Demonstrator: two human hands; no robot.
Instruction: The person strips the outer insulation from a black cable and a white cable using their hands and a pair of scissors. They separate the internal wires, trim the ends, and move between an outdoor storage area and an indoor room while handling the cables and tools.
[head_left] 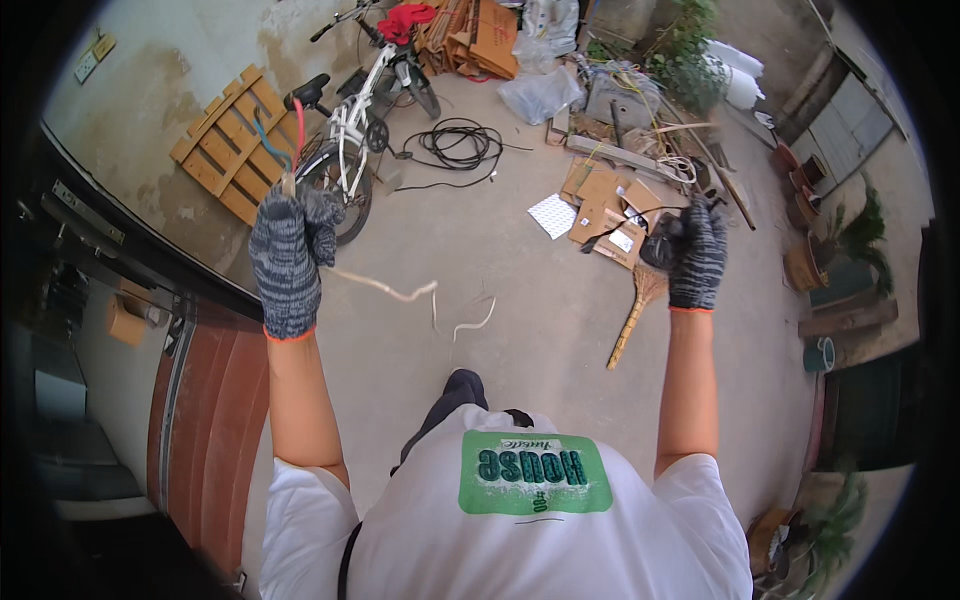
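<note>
Both my hands wear grey-and-black knitted gloves with orange cuffs and are raised wide apart. My left hand [286, 262] is closed around a cable; a red wire [300, 122] and a blue wire [268, 143] stick up above the fist. From beside that fist a thin off-white strand [385, 287] hangs in loose bends over the floor, blurred toward its end. My right hand [697, 255] is curled closed around a thin black strip [612, 233], whose free end points left. Inside both fists the grip itself is hidden.
At the far left a white bicycle [345, 140] stands by a wooden pallet [225, 140]. A black cable coil [455, 148], flattened cardboard [600, 205] and a straw broom [630, 315] lie on the concrete floor. Potted plants [800, 265] line the right wall; red steps [205, 430] are at left.
</note>
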